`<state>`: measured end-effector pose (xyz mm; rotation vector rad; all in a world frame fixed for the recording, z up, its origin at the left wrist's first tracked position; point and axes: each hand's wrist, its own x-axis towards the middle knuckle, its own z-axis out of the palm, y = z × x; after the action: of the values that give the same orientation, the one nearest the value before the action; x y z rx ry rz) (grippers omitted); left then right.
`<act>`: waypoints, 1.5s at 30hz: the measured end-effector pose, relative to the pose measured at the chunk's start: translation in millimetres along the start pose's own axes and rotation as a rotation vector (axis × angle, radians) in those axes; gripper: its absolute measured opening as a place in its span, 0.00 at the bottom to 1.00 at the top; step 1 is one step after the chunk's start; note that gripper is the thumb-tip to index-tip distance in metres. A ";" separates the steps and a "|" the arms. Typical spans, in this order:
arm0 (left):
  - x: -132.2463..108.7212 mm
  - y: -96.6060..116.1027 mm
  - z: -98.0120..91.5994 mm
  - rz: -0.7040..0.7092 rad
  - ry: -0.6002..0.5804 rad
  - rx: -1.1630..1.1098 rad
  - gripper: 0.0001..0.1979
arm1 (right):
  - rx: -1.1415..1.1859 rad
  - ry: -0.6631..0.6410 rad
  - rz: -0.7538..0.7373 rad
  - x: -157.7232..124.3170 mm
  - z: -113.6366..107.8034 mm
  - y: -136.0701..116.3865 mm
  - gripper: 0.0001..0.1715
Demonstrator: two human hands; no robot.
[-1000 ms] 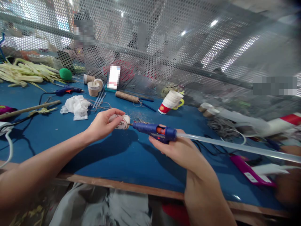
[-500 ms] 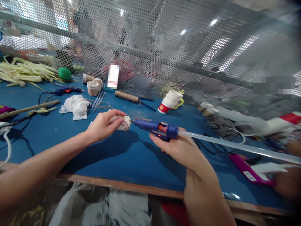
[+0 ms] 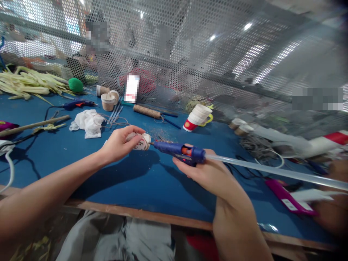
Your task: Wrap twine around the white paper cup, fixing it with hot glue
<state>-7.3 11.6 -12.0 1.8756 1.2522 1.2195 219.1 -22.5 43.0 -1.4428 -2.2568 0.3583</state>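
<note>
The left hand [image 3: 119, 142] grips a small white paper cup with dark printed marks [image 3: 143, 143], thumb on the near side and fingers over the top. The right hand [image 3: 208, 174] is wrapped around the handle of a blue plastic glue gun with an orange part inside [image 3: 178, 150]; I can't tell if its trigger is squeezed. The cup seems to be held over the blue flat table [image 3: 154, 188], near the middle. To do this gluing well, I think the cup should be held very still, the tip kept right by the edge, and just a little glue let out, with fingers away from the hot tip. The cup lies on its side, long way left to right, one round end facing the gun. The gun points left at that end, and its long line slopes gently down to the right, along a long clear glue stick [image 3: 261, 166]. I can't tell if the tip touches.
</note>
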 end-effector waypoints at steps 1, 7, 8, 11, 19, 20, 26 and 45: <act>-0.1 -0.1 -0.3 0.007 0.002 0.002 0.14 | 0.003 -0.005 -0.006 -0.7 0.4 0.5 0.11; -0.8 1.7 -1.5 0.035 0.008 0.025 0.13 | -0.003 0.020 -0.014 -0.6 0.8 0.4 0.11; -1.0 2.1 -1.3 0.039 0.006 0.026 0.14 | -0.003 0.017 -0.006 0.0 0.3 -0.4 0.10; -1.9 2.6 -0.5 0.063 0.003 0.027 0.14 | 0.013 0.010 0.029 1.2 -0.7 -2.8 0.10; -1.5 2.3 -0.6 0.070 0.004 0.036 0.14 | 0.036 0.019 0.042 -1.0 -0.9 -4.9 0.09; -1.4 2.7 -1.2 0.073 0.010 0.045 0.14 | 0.030 0.010 0.033 -1.3 -1.2 -4.9 0.09; -2.4 5.8 -3.4 0.103 0.024 0.086 0.13 | 0.024 0.022 0.040 -2.1 -1.9 -5.6 0.10; -6.4 5.9 -2.2 0.276 0.032 0.174 0.12 | -0.005 0.046 0.069 -1.8 -4.3 -4.3 0.13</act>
<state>-7.9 3.3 -8.6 2.2222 1.1760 1.3199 218.5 -26.0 48.3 -1.5188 -2.1772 0.3383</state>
